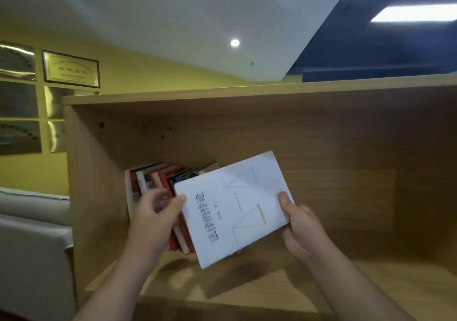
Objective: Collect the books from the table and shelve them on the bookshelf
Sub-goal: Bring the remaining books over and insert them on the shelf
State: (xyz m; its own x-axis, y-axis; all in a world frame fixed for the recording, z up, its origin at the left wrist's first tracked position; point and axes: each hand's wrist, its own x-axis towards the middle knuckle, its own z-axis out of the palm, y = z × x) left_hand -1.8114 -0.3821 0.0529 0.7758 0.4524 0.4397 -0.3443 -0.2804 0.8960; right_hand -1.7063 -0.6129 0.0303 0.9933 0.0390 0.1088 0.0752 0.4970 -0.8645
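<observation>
Book (235, 209) sits tilted in front of shelf (346, 147), right of leaning row (158, 177). R hand (304, 226) grips its edge, thumb on cover; L hand (155, 211) pinches corner, prob. to turn it upright.

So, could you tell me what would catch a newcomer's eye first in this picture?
The white book stands out first. It is tilted at mid-frame, with the right hand gripping its right edge and the left hand pinching its left corner. Behind it is the wooden bookshelf, with a row of leaning books at the left of its compartment.
</observation>
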